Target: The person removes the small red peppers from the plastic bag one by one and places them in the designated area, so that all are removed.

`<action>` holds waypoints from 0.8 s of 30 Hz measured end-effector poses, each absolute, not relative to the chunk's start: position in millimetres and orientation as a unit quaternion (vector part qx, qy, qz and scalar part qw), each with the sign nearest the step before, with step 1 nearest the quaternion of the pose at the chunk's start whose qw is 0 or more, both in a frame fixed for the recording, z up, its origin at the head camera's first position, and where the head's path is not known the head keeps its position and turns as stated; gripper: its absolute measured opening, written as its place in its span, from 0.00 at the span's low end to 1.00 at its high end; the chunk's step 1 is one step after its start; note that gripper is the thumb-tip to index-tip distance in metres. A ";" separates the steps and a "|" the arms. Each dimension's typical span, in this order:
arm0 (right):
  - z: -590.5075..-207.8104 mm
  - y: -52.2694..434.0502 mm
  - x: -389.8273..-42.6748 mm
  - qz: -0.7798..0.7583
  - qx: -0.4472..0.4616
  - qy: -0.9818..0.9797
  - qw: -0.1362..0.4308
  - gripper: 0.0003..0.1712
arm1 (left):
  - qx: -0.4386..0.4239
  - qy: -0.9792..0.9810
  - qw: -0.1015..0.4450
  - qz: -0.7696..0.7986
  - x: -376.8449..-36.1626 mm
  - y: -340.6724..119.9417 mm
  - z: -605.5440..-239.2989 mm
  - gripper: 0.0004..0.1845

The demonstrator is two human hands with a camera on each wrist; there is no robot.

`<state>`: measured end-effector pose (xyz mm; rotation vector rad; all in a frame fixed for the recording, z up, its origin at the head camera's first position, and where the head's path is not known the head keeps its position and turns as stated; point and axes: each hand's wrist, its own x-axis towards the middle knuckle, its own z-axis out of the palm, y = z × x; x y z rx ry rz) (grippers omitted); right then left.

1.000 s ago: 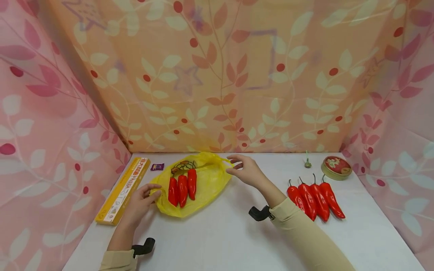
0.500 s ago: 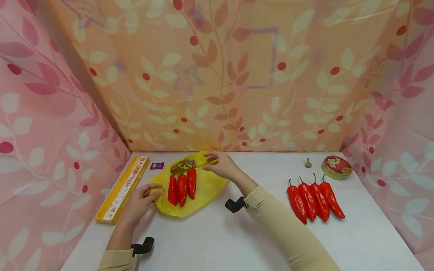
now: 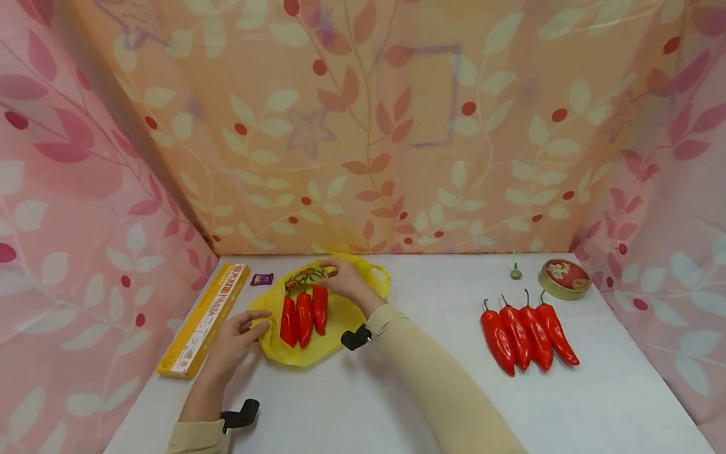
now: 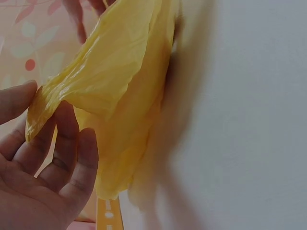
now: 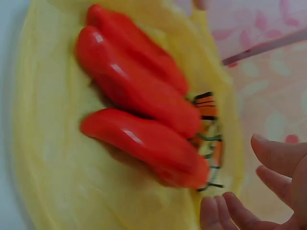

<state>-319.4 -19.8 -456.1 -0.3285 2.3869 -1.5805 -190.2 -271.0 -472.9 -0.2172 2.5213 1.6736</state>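
The yellow bag (image 3: 317, 315) lies at the table's (image 3: 397, 403) ten o'clock, holding three red peppers (image 3: 304, 317). The left hand (image 3: 235, 340) pinches its nine o'clock edge; the right hand (image 3: 346, 280), fingers loosely spread, hovers at its twelve o'clock rim, gripping nothing

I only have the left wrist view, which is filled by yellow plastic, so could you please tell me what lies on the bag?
Observer: Three red peppers lie side by side on the yellow bag.
Operator: Thank you; where is the right hand?
Observer: The right hand is at the bag's far edge, fingers by the peppers' stem ends.
Operator: Are there other peppers?
Observer: Yes, four more peppers lie on the table, to the right.
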 end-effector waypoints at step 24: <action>-484.7 -30.1 -304.7 -0.421 -0.145 0.876 0.183 0.34 | -0.085 0.824 0.074 0.555 -192.4 -268.7 -474.1 0.24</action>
